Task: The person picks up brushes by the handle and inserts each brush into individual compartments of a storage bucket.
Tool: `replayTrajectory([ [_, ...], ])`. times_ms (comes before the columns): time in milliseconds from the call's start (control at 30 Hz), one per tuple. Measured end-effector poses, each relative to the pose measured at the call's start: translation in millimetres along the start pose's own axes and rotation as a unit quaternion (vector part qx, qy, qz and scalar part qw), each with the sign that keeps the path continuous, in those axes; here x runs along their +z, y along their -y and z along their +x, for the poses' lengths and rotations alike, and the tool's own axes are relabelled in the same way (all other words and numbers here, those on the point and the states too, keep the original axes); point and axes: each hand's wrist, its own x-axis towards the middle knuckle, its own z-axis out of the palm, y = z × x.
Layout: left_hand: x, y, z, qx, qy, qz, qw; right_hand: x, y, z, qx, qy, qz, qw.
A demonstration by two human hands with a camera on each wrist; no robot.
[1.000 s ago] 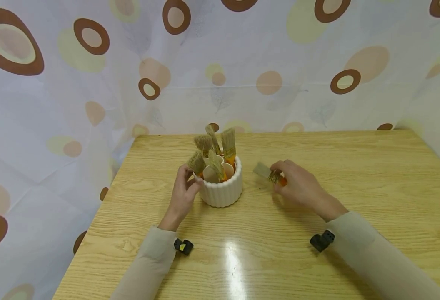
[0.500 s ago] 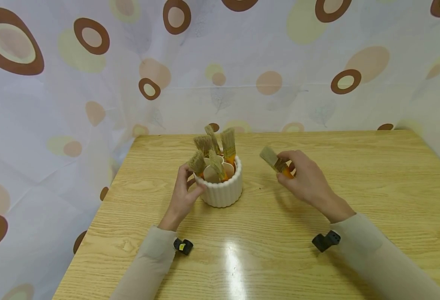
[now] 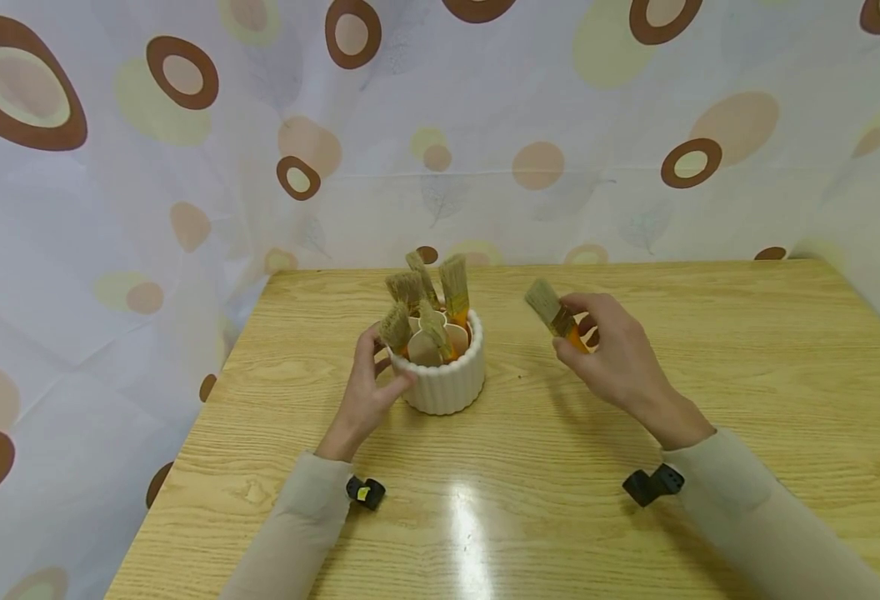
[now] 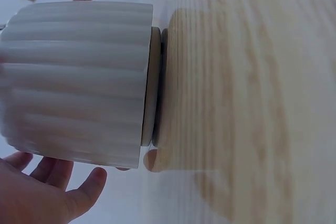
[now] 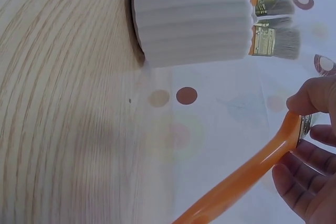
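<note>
A white ribbed pot [image 3: 443, 390] stands on the wooden table, with several paintbrushes [image 3: 457, 283] upright in its sections, bristles up. My left hand [image 3: 365, 396] holds the pot at its left side, thumb on the front near the rim and fingers round the far side. Beneath the ribbed wall a pale base rim [image 4: 152, 87] shows in the left wrist view. To the right of the pot, my right hand [image 3: 616, 358] pinches a paintbrush [image 3: 548, 307] near its metal band. Its bristles point up and left, and its orange handle [image 5: 241, 182] slants down toward the table.
The light wooden table [image 3: 747, 358] spreads out around the pot. A patterned white cloth [image 3: 605, 200] hangs behind it and to the left. Small black devices [image 3: 653, 483] sit on both wrists.
My right hand has lifted the paintbrush up and a little to the right, tipping its bristles more upright. My left thumb has slid slightly right along the front of the pot.
</note>
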Motion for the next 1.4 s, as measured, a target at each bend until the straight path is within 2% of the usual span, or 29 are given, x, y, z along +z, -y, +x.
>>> replayTrajectory([
  [333, 0.4, -2.3, 0.9, -0.008, 0.003, 0.005, 1.0, -1, 6, 2, -0.014, -0.029, 0.017, 0.999],
  [900, 1.3, -0.4, 1.1, -0.017, -0.004, -0.021, 0.9996, -5, 16, 5, -0.041, -0.082, 0.042, 0.995],
  [1200, 2.0, -0.1, 2.1, -0.026, 0.0, -0.031, 0.9992, -7, 28, 6, -0.055, -0.09, 0.052, 0.993],
  [1400, 2.2, 22.5, 5.6, -0.021, -0.006, -0.043, 0.9988, -6, 34, 6, -0.069, -0.1, 0.068, 0.99],
])
